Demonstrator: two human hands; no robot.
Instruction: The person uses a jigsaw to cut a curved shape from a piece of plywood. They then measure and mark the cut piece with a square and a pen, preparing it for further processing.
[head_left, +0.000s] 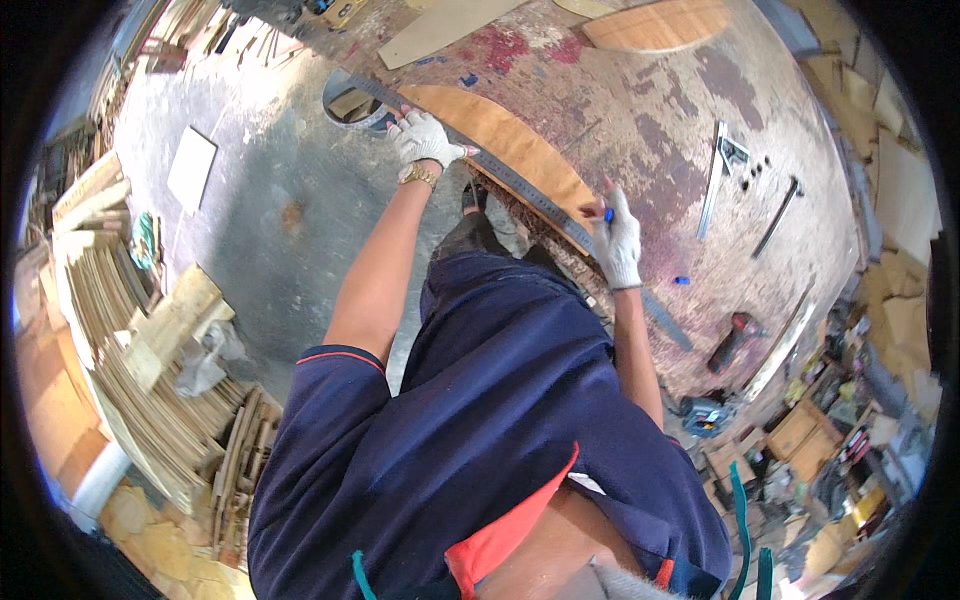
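A long steel ruler lies along the near straight edge of a curved brown wooden board on the worn bench. My left hand, in a white glove with bare fingertips, rests on the ruler's far left part, its fingers and thumb spread. My right hand, gloved the same way, is at the board's right end beside the ruler. Its fingers are closed around what looks like a pen with a blue part showing; its tip is hard to make out. A small blue cap-like piece lies to the right of that hand.
On the bench to the right lie a combination square, a hammer-like tool and a cordless drill. An oval wooden board is at the back. Stacked wood strips stand left; a cluttered pile sits lower right.
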